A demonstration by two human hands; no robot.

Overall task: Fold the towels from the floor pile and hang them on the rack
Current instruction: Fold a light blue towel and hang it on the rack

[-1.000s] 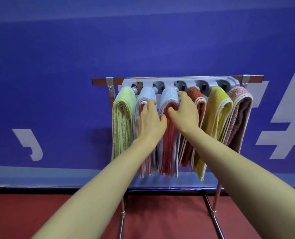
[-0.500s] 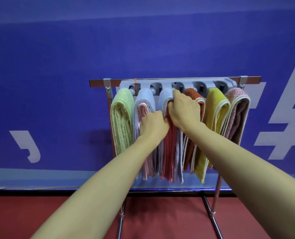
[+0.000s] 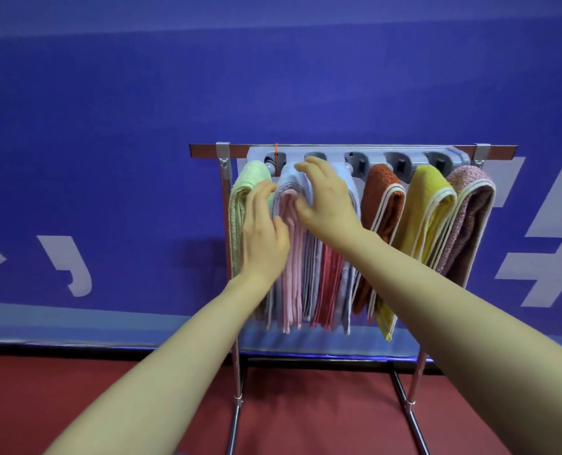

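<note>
Several folded towels hang side by side on the rack (image 3: 368, 148): a green towel (image 3: 240, 205), a pale blue and pink towel (image 3: 291, 257), a pale blue and red towel (image 3: 330, 284), an orange towel (image 3: 383, 198), a yellow towel (image 3: 429, 205) and a mauve towel (image 3: 470, 221). My left hand (image 3: 263, 234) lies with straight fingers in the gap between the green towel and the pale blue and pink one. My right hand (image 3: 327, 198) curls over the top fold of the pale blue and pink towel, thumb on its front.
The rack stands on metal legs (image 3: 237, 389) on a red floor (image 3: 76, 405), close in front of a blue wall banner (image 3: 141, 159) with white lettering. No floor pile of towels is in view.
Both hands have shifted left, from the pale blue and red towel to the pale blue and pink one. My left hand has opened flat beside the green towel.
</note>
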